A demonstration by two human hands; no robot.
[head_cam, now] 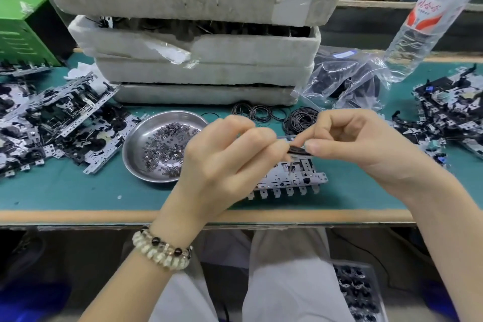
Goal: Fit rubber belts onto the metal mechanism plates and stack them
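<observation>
Light trousers [287, 282] over the person's lap fill the bottom of the view, and a beaded bracelet [163, 249] circles the left wrist; beside the right knee, below the surface's edge, sits a tray [358, 287] of dark parts, too blurred to tell apart. Above the near edge of the green surface [78, 191] the left hand [224, 157] and right hand [352, 138] meet, fingers [264, 138] curled, and both pinch a small black piece [298, 150] between their tips; whether it is a belt I cannot tell. Directly beneath them a metal mechanism plate [292, 178] lies flat on the surface, its row of tabs toward the person; the left hand covers its left part. Just beyond the hands loose rubber belts [300, 120] lie in a heap, with more rings spread to its left. A steel bowl [130, 149] left of the hands holds many small washers [167, 149]. Further left sprawls a pile of plates [52, 117]; another pile [449, 112] lies at the far right. Behind the belts rises a stack of grey foam trays [203, 60], dark parts showing in one of them; right of it lies a clear plastic bag [345, 78] with black contents, and a water bottle [428, 15] with a red and white label stands beside the bag; a green box [18, 31] stands at the far left.
</observation>
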